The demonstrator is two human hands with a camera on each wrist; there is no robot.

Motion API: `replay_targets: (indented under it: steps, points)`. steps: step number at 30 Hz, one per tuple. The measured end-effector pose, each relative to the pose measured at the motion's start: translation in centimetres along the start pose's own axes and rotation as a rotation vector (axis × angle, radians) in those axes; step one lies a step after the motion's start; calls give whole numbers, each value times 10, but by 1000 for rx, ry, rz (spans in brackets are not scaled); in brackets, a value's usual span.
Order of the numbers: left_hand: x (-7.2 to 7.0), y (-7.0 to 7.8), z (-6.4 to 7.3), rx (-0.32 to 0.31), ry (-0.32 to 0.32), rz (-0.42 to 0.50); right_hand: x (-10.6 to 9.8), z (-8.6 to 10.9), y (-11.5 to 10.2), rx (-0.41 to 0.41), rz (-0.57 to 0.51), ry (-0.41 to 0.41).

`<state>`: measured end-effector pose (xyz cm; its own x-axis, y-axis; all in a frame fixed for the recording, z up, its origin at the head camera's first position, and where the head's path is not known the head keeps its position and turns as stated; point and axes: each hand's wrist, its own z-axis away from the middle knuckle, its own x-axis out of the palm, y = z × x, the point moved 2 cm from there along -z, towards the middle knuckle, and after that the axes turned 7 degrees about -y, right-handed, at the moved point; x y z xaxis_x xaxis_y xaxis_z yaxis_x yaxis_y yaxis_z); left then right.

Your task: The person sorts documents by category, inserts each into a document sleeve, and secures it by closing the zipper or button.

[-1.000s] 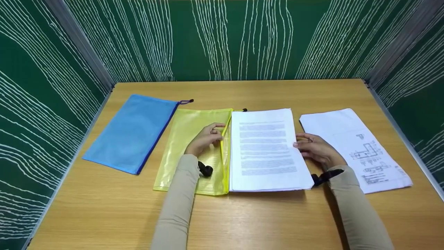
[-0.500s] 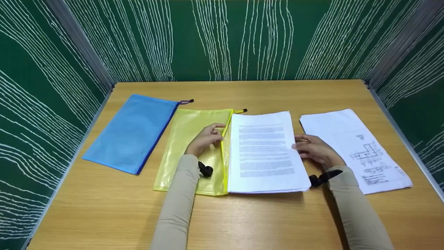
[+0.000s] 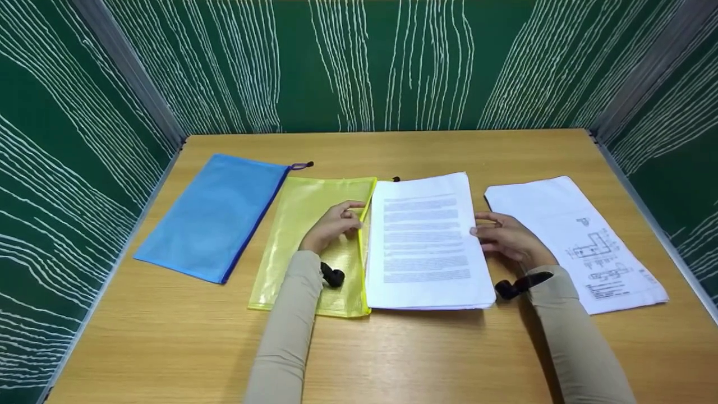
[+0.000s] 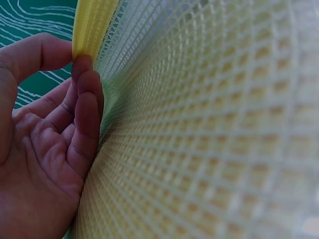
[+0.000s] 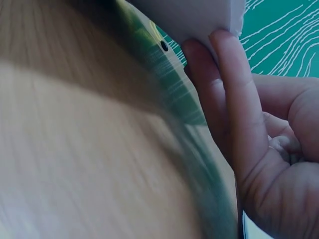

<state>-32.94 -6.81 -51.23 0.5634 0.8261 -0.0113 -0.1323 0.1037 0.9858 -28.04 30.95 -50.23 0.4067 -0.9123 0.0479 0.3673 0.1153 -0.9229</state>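
Note:
My left hand [image 3: 332, 225] pinches the zip edge of a yellow mesh zip pouch [image 3: 297, 202], which lies flat at the middle of the table. In the left wrist view, thumb and fingers meet on the yellow zip tape [image 4: 94, 30], and the mesh slopes away beside them. A stack of printed paper [image 3: 423, 241] has its left edge at the pouch's mouth; how far it reaches inside is hidden. The stack's right edge is gripped by my right hand [image 3: 515, 240]. Seen from the right wrist, fingers lie under the lifted paper [image 5: 199, 17].
A blue zip pouch [image 3: 207, 216] lies at the left, its dark pull pointing away from me. To the right is another set of papers [image 3: 538, 205] with line drawings. Green panels [image 3: 381, 67] with white lines enclose the wooden table [image 3: 415, 359] at the back and sides.
My right hand has shifted slightly left with the paper stack, bringing it nearer the yellow pouch. The stack's far edge dipped, then rose. My left hand has stayed in place.

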Motion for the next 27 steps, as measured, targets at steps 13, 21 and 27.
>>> replay_targets:
  steps: [13, 21, 27]
  points:
    - [-2, -2, -1, -10, -22, -14, 6, 1, 4, -35, -14, -31]
    - [-1, -1, 0, -11, -19, -37, 15, -5, 2, -27, -25, -42]
    - [-1, 2, 4, 6, -45, 4, 23, -12, 0, 10, -30, -38]
